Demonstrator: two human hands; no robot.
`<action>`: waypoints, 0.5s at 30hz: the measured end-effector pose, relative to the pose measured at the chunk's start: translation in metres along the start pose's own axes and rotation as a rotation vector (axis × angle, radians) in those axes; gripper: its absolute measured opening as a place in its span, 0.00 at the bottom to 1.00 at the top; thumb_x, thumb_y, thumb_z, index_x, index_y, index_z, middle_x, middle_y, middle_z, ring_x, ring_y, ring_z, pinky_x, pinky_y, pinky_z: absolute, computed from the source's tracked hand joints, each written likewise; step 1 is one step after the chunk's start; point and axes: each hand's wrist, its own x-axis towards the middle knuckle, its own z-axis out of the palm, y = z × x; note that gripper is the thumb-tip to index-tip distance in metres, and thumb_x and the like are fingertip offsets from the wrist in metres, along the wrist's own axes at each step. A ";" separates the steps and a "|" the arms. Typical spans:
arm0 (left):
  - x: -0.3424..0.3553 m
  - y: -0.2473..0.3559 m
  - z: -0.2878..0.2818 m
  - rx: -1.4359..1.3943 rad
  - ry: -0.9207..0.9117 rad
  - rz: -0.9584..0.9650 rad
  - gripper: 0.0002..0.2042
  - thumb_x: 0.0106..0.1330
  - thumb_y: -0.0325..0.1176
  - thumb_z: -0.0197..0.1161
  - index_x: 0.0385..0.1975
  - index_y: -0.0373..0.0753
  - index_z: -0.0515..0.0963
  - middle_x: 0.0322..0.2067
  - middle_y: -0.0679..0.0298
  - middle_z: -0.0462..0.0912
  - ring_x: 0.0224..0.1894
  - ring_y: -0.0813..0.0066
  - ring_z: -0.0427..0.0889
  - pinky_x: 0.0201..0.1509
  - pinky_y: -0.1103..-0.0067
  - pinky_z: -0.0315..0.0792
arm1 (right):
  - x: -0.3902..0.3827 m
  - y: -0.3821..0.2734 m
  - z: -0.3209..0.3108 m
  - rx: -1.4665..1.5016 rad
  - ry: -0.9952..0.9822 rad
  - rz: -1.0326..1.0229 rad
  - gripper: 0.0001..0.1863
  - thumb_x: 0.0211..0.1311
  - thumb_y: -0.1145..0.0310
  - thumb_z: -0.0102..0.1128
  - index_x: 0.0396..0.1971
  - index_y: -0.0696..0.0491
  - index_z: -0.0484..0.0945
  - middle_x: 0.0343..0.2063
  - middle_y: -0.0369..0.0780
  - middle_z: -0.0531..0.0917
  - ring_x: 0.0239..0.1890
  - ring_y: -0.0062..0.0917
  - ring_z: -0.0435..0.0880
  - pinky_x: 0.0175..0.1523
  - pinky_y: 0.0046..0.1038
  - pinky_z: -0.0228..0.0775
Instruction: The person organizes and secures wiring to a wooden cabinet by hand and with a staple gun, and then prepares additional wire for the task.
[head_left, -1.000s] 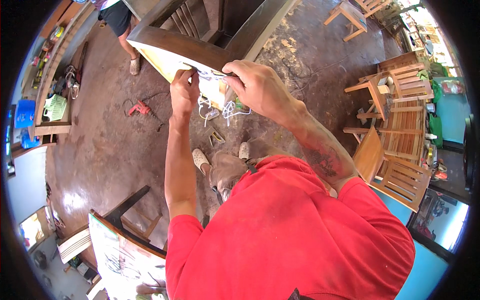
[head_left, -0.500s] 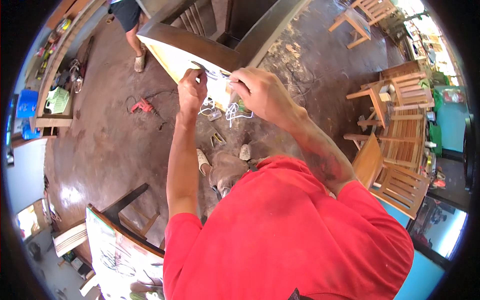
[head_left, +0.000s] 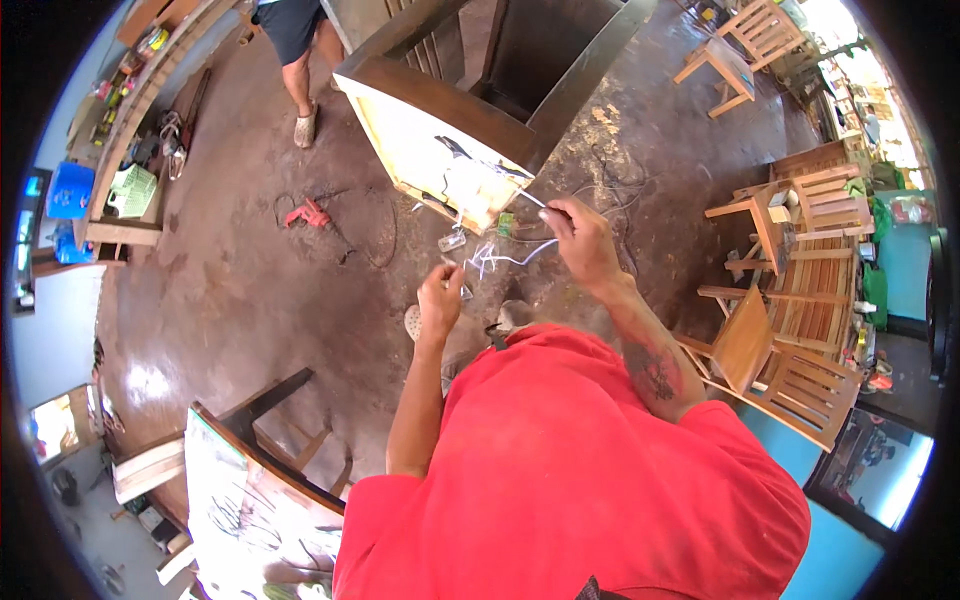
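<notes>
White cord [head_left: 484,260]: running from near the lower corner of the pale panel [head_left: 410,130] to the right hand [head_left: 586,240], then trailing into a loose tangle below the panel.
Right grip: pinching the cord between thumb and fingers.
Left hand [head_left: 438,300]: curling its fingers beside the tangle; one cannot tell whether it is holding anything.
Tangle risk: a hard pull could be tightening the loops into a knot, or straining the cord near the panel.
Dark piece [head_left: 455,148]: resting against the panel, perhaps offering a snag.
Wooden frame [head_left: 435,85]: standing behind the panel, blocking reach from beyond.
Clear packet [head_left: 452,241]: sitting near the tangle.
Red drill [head_left: 310,213]: lying leftward on the floor [head_left: 210,300].
Chairs [head_left: 735,65]: standing far right.
</notes>
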 end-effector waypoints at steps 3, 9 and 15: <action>-0.017 0.000 -0.026 0.019 -0.084 -0.017 0.13 0.71 0.36 0.68 0.47 0.34 0.86 0.36 0.57 0.91 0.36 0.72 0.88 0.43 0.73 0.80 | -0.001 -0.007 -0.001 -0.007 0.094 0.035 0.06 0.69 0.71 0.66 0.41 0.57 0.83 0.36 0.48 0.87 0.36 0.45 0.87 0.42 0.38 0.78; 0.006 0.031 -0.077 -0.042 -0.172 -0.007 0.10 0.69 0.32 0.70 0.45 0.34 0.86 0.38 0.55 0.89 0.35 0.70 0.87 0.40 0.73 0.79 | 0.012 -0.045 0.006 -0.116 0.285 0.055 0.07 0.68 0.71 0.67 0.41 0.57 0.84 0.36 0.47 0.85 0.35 0.43 0.86 0.41 0.37 0.78; 0.063 0.127 -0.070 -0.133 -0.110 0.517 0.11 0.73 0.31 0.68 0.50 0.35 0.85 0.37 0.55 0.87 0.30 0.70 0.82 0.35 0.74 0.76 | 0.026 -0.058 0.004 -0.312 0.259 0.072 0.06 0.65 0.66 0.70 0.39 0.51 0.87 0.33 0.43 0.83 0.37 0.41 0.86 0.41 0.40 0.78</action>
